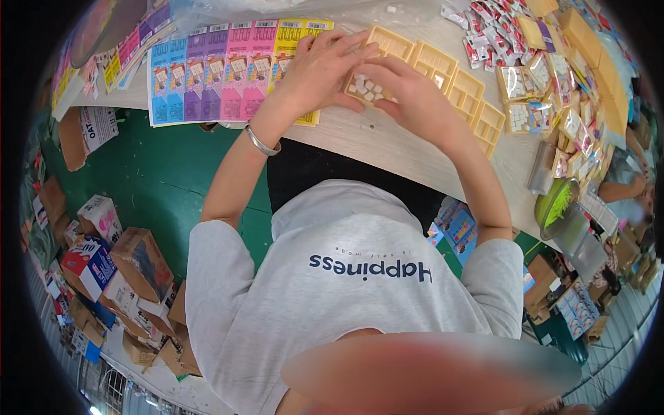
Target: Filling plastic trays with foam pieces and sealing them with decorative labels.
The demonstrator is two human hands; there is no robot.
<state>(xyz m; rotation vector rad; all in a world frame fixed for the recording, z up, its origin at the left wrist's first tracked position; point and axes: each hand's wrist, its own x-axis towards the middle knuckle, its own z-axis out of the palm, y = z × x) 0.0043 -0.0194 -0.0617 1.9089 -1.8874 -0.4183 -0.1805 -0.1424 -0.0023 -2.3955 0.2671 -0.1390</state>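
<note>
A small pale-yellow plastic tray [351,90] with loose white tiles [367,88] in it lies on the table between my hands. My left hand [321,72] is at its left end, the thumb along the near edge and the fingers reaching over the far side. Curved over the right part of the tray is my right hand [418,100], its thumb by the near edge and its index finger across the top. The back of this hand hides part of the tray. More yellow compartment trays [465,93] stand in a row just beyond and right of it.
Colourful printed card sheets [207,79] lie overlapped on the left. Small red-and-white packets [484,31] are heaped at the far right, with packed tile sets [529,117] nearer. A bowl of bright green pieces [557,205] stands by the right edge. Cardboard boxes [142,263] crowd the floor at left.
</note>
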